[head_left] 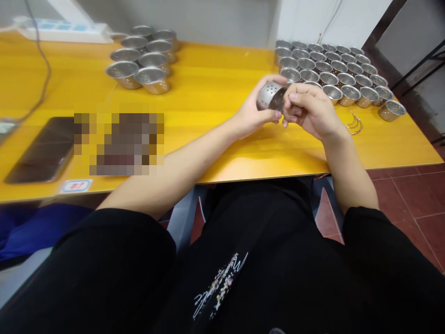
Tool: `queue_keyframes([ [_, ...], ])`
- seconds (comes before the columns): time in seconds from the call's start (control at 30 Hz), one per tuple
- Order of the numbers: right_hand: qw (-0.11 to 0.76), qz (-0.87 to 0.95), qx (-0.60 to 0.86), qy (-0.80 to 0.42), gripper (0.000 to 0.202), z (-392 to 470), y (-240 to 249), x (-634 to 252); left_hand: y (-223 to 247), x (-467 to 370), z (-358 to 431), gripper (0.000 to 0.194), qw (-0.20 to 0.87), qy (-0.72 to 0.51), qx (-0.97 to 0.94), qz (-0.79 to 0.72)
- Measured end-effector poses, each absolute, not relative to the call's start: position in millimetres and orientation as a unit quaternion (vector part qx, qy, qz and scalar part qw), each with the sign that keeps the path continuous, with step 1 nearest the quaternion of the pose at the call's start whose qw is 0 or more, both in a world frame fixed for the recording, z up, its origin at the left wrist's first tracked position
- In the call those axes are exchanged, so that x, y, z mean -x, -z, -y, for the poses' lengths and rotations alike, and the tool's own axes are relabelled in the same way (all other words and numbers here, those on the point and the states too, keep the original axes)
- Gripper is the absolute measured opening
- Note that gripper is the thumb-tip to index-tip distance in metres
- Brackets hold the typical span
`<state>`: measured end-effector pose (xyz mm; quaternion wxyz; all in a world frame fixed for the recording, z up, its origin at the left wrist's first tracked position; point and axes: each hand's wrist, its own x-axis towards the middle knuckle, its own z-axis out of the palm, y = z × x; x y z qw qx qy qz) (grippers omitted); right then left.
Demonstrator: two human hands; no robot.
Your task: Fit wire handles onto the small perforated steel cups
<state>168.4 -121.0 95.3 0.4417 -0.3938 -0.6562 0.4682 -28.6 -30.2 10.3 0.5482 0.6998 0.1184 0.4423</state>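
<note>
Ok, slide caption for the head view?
Left hand grips a perforated silver metal cup, right hand at its rim, over a yellow table bearing similar cups.

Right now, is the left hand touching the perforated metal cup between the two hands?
Touching. The head view shows the left hand curled around the perforated metal cup, thumb along its near side and fingers over its far side.

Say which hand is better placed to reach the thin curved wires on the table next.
Right, I'd judge. The right hand is nearer the curved wires, which lie just beside its wrist. The left hand is farther off and wrapped around the perforated metal cup.
</note>
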Motion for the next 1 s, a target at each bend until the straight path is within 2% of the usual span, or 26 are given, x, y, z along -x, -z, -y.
queue_keyframes([
  [0.17,0.467,0.649,0.333,-0.499,0.069,114.0,-87.3,-169.6,-5.6,23.8,23.2,0.103,0.623,-0.477,-0.615,-0.075],
  [0.43,0.446,0.686,0.351,-0.456,0.071,110.7,-79.1,-170.7,-7.2,22.2,27.0,0.114,0.628,-0.479,-0.609,-0.079],
  [0.73,0.430,0.703,0.394,-0.407,0.046,112.3,-84.8,-169.9,0.3,14.5,30.2,0.101,0.633,-0.485,-0.597,-0.095],
  [1.0,0.428,0.680,0.420,-0.422,0.033,117.5,-90.4,-164.7,9.7,9.7,28.1,0.100,0.600,-0.510,-0.608,-0.101],
])
